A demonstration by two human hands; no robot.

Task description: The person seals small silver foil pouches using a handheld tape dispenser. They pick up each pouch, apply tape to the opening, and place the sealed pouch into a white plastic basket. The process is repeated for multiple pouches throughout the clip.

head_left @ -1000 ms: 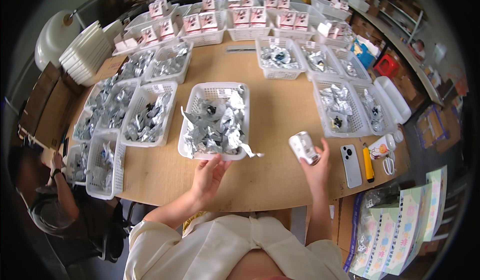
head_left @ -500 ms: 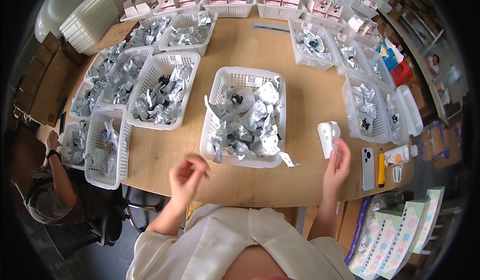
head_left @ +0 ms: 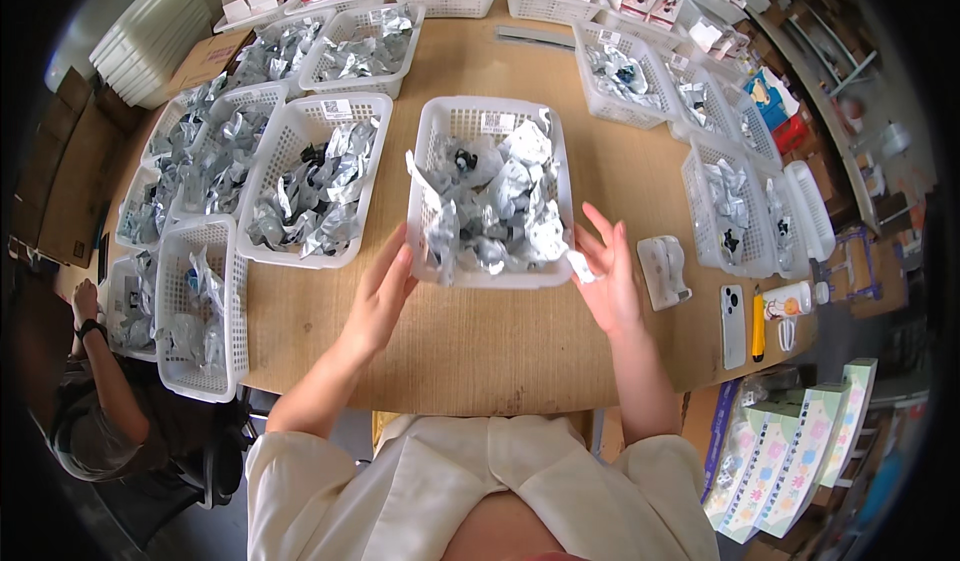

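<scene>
A white perforated plastic basket (head_left: 494, 108) stands in front of me, filled with crumpled silver-grey packets (head_left: 500, 201) and a few small dark pieces. My left hand (head_left: 383, 286) presses against its near left corner, fingers running along the side wall. On the opposite side my right hand (head_left: 608, 279) bears on the near right corner with its fingers partly spread. A white packet flap (head_left: 580, 266) pokes out over that corner by the palm. To the right of this hand lies a small white rounded plastic device (head_left: 663, 272), untouched.
More packet-filled baskets (head_left: 312, 181) line the left, with others (head_left: 730, 201) at right. Baskets of printed boxes (head_left: 445, 3) stand at the back. A phone (head_left: 733, 327), yellow cutter (head_left: 758, 324) and white bottle (head_left: 788, 301) lie right. A co-worker's arm (head_left: 110, 376) is at left.
My right hand has left the white device and moved to the basket's right side. My left hand has come to its left side. The basket has shifted away from me.
</scene>
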